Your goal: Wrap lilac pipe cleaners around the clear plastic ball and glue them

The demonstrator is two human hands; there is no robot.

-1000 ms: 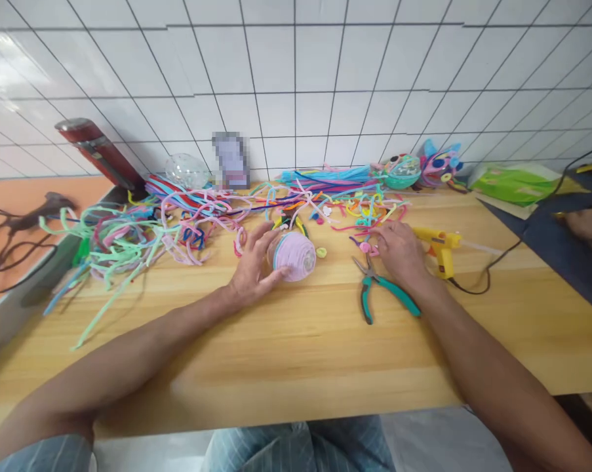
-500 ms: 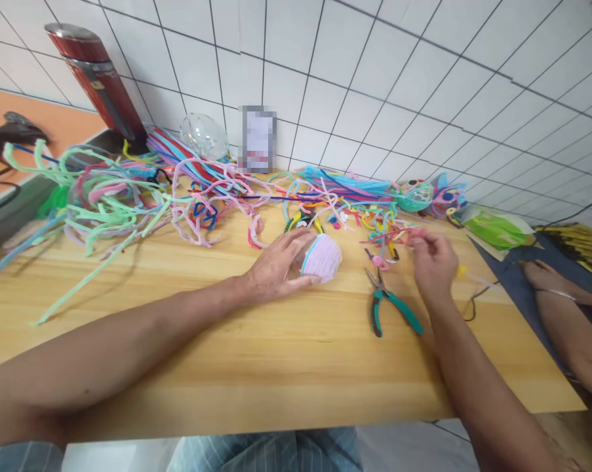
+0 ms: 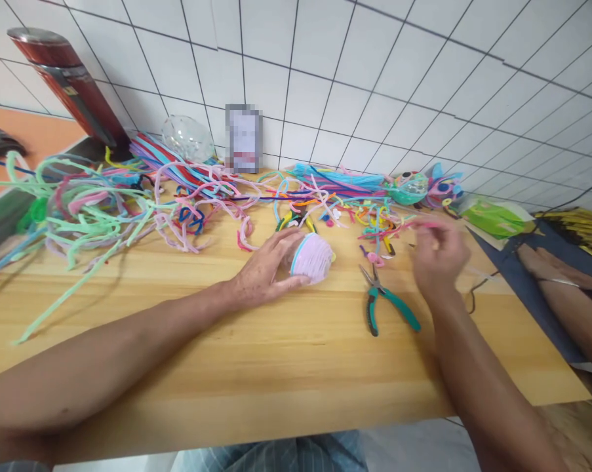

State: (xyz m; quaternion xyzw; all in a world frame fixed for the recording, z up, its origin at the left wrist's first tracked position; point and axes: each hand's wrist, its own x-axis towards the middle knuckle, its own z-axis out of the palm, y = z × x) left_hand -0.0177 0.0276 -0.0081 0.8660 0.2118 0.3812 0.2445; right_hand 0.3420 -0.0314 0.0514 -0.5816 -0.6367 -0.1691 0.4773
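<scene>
My left hand point(image 3: 269, 269) is closed around a ball wrapped in lavender pipe cleaner point(image 3: 315, 259). A light blue band runs around the ball next to my fingers, and its far left part is hidden by the hand. My right hand point(image 3: 440, 259), smeared by motion, pinches a pink pipe cleaner point(image 3: 426, 224) above the right part of the table. Just left of this hand lie long-nose pliers point(image 3: 393, 303) with teal handles, jaws slightly apart. Short coloured pipe cleaner scraps point(image 3: 377, 229) lie behind the pliers. Yellow-and-black handles point(image 3: 288, 219) show behind the ball.
Tangled pale green pipe cleaners point(image 3: 96, 223) cover the left side. Bundled blue pipe cleaners point(image 3: 337, 178) lie along the tiled wall. A red thermos point(image 3: 69, 88), a clear ball point(image 3: 187, 137) and a phone point(image 3: 244, 137) stand at the back. Another person's arm point(image 3: 554, 282) is at right.
The view has shifted a little to the right. My right hand has turned slightly with the pink pipe cleaner. My left hand still holds the lavender ball, now tipped slightly.
</scene>
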